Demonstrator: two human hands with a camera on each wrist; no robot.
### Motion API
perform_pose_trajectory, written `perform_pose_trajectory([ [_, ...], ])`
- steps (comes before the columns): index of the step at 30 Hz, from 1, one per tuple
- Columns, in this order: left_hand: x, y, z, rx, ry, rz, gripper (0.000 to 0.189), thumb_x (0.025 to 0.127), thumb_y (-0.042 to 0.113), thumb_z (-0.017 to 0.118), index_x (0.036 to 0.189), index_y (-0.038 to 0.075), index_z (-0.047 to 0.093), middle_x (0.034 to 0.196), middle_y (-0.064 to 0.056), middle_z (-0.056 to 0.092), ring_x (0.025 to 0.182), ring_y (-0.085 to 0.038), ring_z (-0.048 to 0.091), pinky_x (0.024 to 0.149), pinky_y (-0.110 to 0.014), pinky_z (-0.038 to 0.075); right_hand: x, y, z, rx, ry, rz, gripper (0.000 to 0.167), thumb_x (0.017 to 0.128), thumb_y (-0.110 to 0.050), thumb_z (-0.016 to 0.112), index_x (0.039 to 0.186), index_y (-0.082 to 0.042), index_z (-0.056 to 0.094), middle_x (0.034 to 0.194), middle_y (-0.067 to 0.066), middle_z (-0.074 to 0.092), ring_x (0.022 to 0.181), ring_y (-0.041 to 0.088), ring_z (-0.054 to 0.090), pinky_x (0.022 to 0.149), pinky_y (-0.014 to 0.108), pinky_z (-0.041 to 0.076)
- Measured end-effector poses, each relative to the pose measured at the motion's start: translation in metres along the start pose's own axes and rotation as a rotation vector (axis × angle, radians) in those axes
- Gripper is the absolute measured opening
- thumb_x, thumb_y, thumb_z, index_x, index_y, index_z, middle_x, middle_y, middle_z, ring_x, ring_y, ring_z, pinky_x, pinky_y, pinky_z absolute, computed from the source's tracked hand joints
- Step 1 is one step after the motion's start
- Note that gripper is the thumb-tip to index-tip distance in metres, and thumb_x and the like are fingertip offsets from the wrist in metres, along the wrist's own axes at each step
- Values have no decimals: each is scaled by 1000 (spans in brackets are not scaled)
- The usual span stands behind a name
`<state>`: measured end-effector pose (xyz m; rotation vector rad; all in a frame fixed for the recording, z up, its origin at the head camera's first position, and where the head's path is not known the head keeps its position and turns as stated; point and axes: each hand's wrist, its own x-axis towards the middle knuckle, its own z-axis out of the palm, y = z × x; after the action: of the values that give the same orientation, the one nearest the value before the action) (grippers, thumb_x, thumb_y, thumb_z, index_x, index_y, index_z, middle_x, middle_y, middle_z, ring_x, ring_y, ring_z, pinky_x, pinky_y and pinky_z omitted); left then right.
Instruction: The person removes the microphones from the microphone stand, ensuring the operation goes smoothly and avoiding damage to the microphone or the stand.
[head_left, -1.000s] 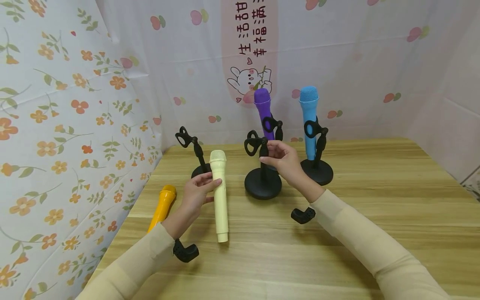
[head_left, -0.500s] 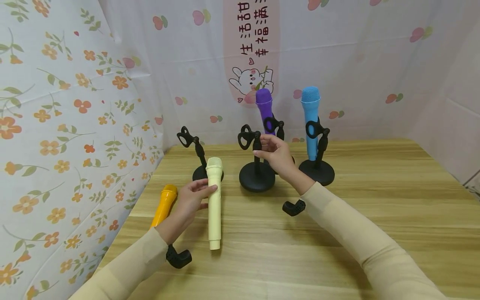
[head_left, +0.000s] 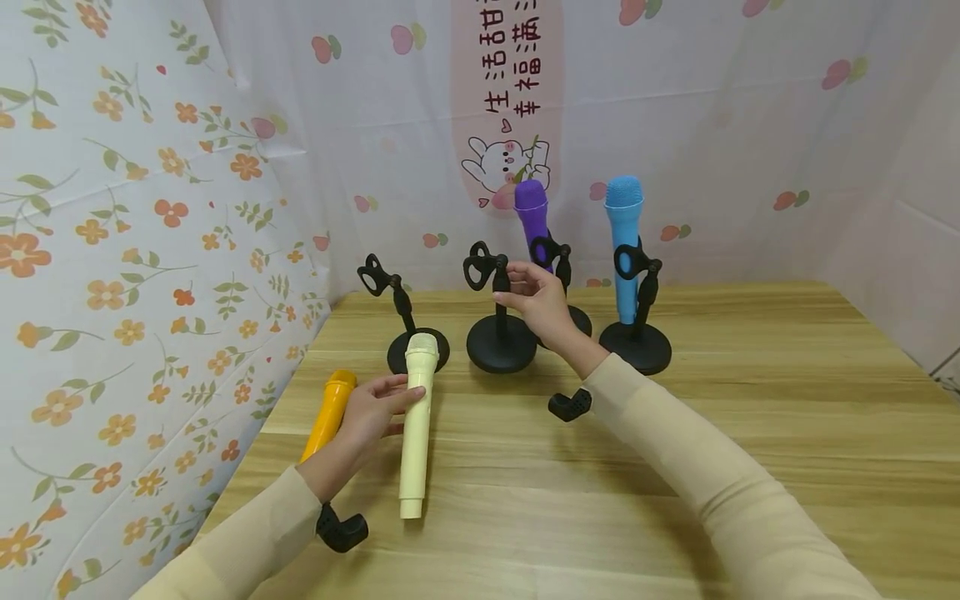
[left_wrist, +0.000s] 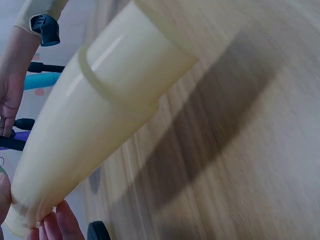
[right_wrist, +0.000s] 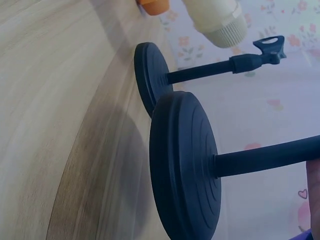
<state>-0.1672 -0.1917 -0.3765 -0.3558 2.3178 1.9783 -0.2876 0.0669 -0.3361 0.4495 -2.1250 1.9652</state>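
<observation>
My left hand (head_left: 369, 418) holds a pale yellow microphone (head_left: 417, 437) near its upper part, head up and tail toward me, above the table. In the left wrist view the barrel (left_wrist: 85, 125) fills much of the picture, with fingertips at its lower left. My right hand (head_left: 542, 307) grips the stem of a black microphone stand (head_left: 501, 343), whose clip (head_left: 483, 265) is vacant. The right wrist view shows that stand's round base (right_wrist: 185, 165) close to the tabletop; whether it touches, I cannot tell. Another black stand (head_left: 406, 312) with a vacant clip is behind the pale microphone.
A purple microphone (head_left: 532, 212) and a blue microphone (head_left: 625, 221) sit in stands at the back. An orange microphone (head_left: 327, 417) lies on the wooden table (head_left: 750, 400) beside my left forearm. Printed cloth (head_left: 360, 108) hangs behind and at left.
My right hand has moved left with the black stand, away from the purple microphone's stand. My left hand has shifted left and toward me with the pale yellow microphone.
</observation>
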Motion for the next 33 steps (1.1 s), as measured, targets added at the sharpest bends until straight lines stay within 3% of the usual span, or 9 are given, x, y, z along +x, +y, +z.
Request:
perform_pose_trajectory([
  [15,-3,-6,-28,111,-32,-57,55,85,27,78,129,1,58,104,-8,64,81,-19,62,70,-37,57,14,3,16,-23,14,27,45,82,-7,79,123,-7,63,115,10,63,104,25,63,89,37,52],
  [33,-4,-16,-37,148,-66,-126,55,84,29,78,126,-1,58,99,-10,67,78,-22,65,71,-37,57,33,13,30,-40,11,62,45,82,-6,79,124,-6,63,117,12,63,108,27,62,91,39,51],
])
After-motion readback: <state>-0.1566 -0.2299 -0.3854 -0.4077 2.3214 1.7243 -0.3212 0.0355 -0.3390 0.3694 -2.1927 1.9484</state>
